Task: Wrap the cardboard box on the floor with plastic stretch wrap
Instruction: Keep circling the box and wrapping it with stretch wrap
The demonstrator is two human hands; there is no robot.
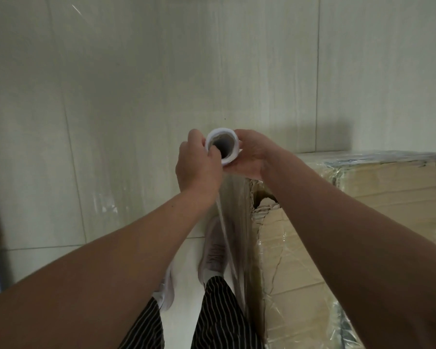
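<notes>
Item 1. Cardboard box (378, 222): on the floor (111, 96), large, top face partly skinned with clear film. The corner nearest the roll is torn open, with ragged board edges showing.

Item 2. Roll of stretch wrap (223, 147): held in the air just beyond that torn corner and to the box's left, seen end-on with the hollow core facing the camera.

Item 3. Film web (234, 222): runs taut from the roll down the box's left side; it looks narrowed and streaked.

Item 4. Left hand (199, 165): clenched on the roll's rim on the side away from the box, one digit at the core mouth.

Item 5. Right hand (253, 157): cupped round the roll on the side towards the box, grasping it.

Item 6. Shoes (213, 250) and striped trousers (222, 311): just beside the box's left face, next to the web.

Hazards, as judged:
- The ragged corner may snag or split the film if tension is pulled across it.
- The web may rope into a cord if the roll tilts, giving poor coverage.
- A digit in the core may brake the roll unevenly, causing slack or a jerk.
- The feet sit close to the web and could catch it on the next pass.
</notes>
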